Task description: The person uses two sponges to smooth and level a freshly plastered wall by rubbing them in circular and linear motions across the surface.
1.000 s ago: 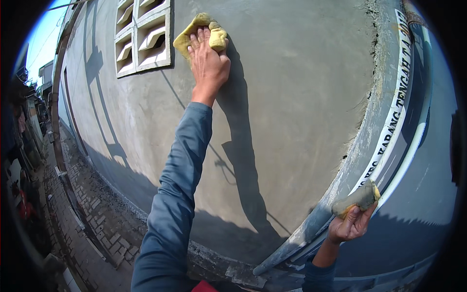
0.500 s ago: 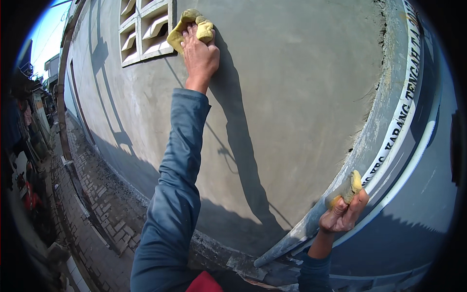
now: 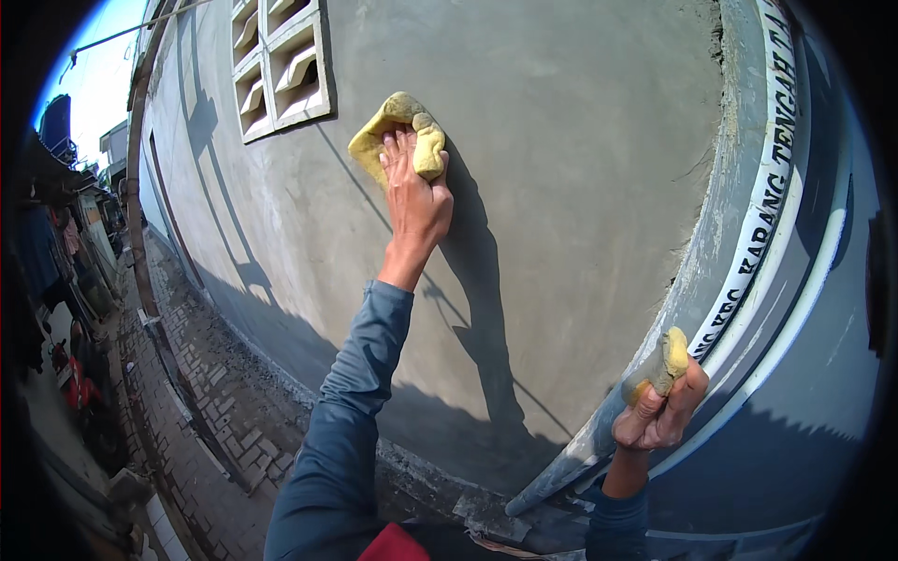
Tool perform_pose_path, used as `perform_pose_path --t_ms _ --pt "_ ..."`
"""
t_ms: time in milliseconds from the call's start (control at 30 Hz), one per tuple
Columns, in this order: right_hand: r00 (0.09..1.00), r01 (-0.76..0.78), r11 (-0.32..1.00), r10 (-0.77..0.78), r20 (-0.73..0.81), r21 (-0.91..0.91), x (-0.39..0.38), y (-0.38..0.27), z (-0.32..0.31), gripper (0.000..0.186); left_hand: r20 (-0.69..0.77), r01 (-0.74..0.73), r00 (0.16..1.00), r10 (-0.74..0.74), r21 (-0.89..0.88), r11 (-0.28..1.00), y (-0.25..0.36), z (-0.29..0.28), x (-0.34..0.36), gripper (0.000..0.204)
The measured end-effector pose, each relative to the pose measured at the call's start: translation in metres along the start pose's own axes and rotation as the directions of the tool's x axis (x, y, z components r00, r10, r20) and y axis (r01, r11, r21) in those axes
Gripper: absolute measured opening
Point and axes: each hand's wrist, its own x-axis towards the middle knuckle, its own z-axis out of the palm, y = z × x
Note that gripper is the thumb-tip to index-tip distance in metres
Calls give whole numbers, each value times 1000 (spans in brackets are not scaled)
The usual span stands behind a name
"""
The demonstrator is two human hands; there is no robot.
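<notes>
My left hand point(image 3: 418, 198) presses a folded yellow sponge point(image 3: 376, 131) against the grey plastered wall point(image 3: 580, 178). Its fingers reach over the sponge, and one thick end curls up beside the thumb. Low on the right, my right hand point(image 3: 662, 411) is closed around a smaller yellow sponge piece point(image 3: 675, 353), which is smeared with grey. This hand is held up in front of a pipe at the wall's corner, away from the plaster surface. Part of the smaller piece is hidden by the fingers.
A white vent block point(image 3: 281, 65) is set in the wall at upper left. Pipes, one a white lettered pipe point(image 3: 762, 224), run along the right corner. A wooden pole point(image 3: 140, 215) stands on the left, beside a brick-paved alley point(image 3: 220, 402) with a red motorbike point(image 3: 82, 379).
My left hand has slid down and a little right along the wall with its sponge, away from the vent block. My right hand stays nearly in place with its piece.
</notes>
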Motion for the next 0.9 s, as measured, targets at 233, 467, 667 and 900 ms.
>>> perform_pose_path --t_ms 233,467,667,900 --pt "999 -20 1000 19 27 22 1 -3 -2 37 -216 33 975 -44 -51 998 -18 -11 112 57" --pt "999 -13 1000 13 41 5 8 -5 -3 27 17 -69 997 70 -29 997 3 7 -2 53" --pt "996 -12 1000 13 84 -13 8 -5 -2 28 -229 39 971 -70 -138 990 4 -14 102 56" --pt "992 32 998 -38 121 54 10 -4 -5 30 -167 -204 967 190 -70 976 -18 34 -16 57"
